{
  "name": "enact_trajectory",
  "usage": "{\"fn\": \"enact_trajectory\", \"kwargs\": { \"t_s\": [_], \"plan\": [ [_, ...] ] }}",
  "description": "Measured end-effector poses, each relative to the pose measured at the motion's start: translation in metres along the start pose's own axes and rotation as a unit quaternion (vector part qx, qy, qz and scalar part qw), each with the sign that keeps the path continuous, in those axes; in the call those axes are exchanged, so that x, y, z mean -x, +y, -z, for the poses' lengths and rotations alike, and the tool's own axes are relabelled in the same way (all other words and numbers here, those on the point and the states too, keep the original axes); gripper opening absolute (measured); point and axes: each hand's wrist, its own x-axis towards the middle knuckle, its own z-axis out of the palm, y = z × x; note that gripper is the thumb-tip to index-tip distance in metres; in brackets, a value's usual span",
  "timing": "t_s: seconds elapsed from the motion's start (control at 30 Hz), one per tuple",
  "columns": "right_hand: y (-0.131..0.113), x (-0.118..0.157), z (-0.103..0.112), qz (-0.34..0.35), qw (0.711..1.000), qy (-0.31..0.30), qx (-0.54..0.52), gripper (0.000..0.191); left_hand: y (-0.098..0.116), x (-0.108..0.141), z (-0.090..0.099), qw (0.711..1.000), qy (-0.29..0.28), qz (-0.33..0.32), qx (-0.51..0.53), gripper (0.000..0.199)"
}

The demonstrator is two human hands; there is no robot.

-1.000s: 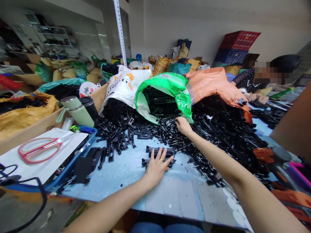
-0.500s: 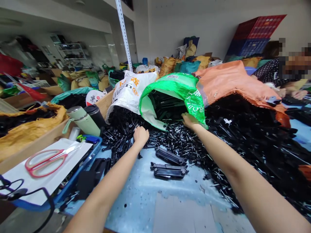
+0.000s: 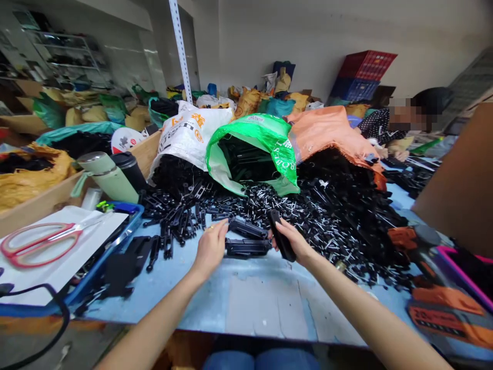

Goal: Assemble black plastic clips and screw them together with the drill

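My right hand [image 3: 296, 240] grips a long black plastic piece [image 3: 282, 237] with a rounded end, tilted over the table. My left hand [image 3: 210, 245] has its fingers drawn together beside the left ends of two black folding-arm parts; what it pinches, if anything, is hidden. Of these parts, the nearer one [image 3: 248, 248] lies across the blue tabletop, and the other [image 3: 248, 228] lies slanted just behind it. Beyond my hands spreads a heap of small black pieces with metal pins [image 3: 308, 218]. A green sack [image 3: 265, 126] opens toward me, with black parts inside.
Black link pieces [image 3: 179, 216] lie before a white sack [image 3: 181, 139]. At left are scissors [image 3: 42, 239], a blue tray [image 3: 134, 218] and a green flask [image 3: 110, 177]. An orange sack [image 3: 323, 128] and an orange-black power tool [image 3: 442, 308] are at right. A co-worker [image 3: 379, 126] sits beyond.
My right hand has left the green sack's mouth and come back with a long black piece. My left hand has drawn back from the link pieces to the folding-arm parts. The view has shifted right.
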Motion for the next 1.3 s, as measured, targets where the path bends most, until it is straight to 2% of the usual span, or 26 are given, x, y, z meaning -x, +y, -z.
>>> {"fn": "enact_trajectory", "kwargs": {
  "t_s": [0.07, 0.17, 0.33, 0.47, 0.6, 0.73, 0.83, 0.93, 1.07, 1.2, 1.23, 1.3],
  "plan": [
    [0.011, 0.024, -0.016, -0.012, 0.999, -0.004, -0.048, 0.035, 0.022, 0.033, 0.002, 0.998, -0.013, -0.025, 0.058, 0.033],
    [0.024, 0.052, -0.039, -0.038, 0.994, -0.009, -0.106, 0.054, 0.05, 0.067, -0.004, 0.989, -0.057, -0.025, 0.138, 0.034],
    [0.033, 0.079, -0.052, -0.005, 0.992, 0.015, -0.125, 0.058, 0.072, 0.091, -0.015, 0.977, -0.054, -0.014, 0.204, 0.036],
    [0.031, 0.087, -0.048, 0.021, 0.996, 0.023, -0.08, 0.056, 0.08, 0.096, -0.01, 0.972, -0.068, -0.033, 0.223, 0.034],
    [0.029, 0.089, -0.041, 0.033, 0.999, -0.012, -0.037, 0.058, 0.085, 0.1, -0.004, 0.978, -0.052, -0.042, 0.198, 0.034],
    [0.03, 0.09, -0.032, 0.079, 0.986, -0.046, 0.137, 0.056, 0.085, 0.104, -0.005, 0.988, -0.041, -0.048, 0.143, 0.036],
    [0.032, 0.092, -0.032, 0.112, 0.97, -0.033, 0.215, 0.056, 0.084, 0.106, -0.01, 0.989, -0.023, -0.048, 0.14, 0.035],
    [0.034, 0.094, -0.036, 0.124, 0.97, -0.007, 0.211, 0.057, 0.083, 0.106, -0.015, 0.987, 0.01, -0.053, 0.155, 0.036],
    [0.033, 0.097, -0.043, 0.162, 0.95, -0.033, 0.265, 0.056, 0.085, 0.106, -0.018, 0.98, 0.001, -0.091, 0.178, 0.035],
    [0.036, 0.101, -0.057, 0.185, 0.951, 0.063, 0.239, 0.055, 0.089, 0.104, -0.017, 0.974, 0.071, -0.085, 0.196, 0.036],
    [0.037, 0.102, -0.06, 0.179, 0.955, 0.077, 0.223, 0.056, 0.089, 0.103, -0.016, 0.974, 0.071, -0.09, 0.195, 0.036],
    [0.042, 0.103, -0.064, 0.158, 0.964, 0.071, 0.201, 0.057, 0.086, 0.099, -0.013, 0.975, 0.037, -0.107, 0.193, 0.035]
  ]
}}
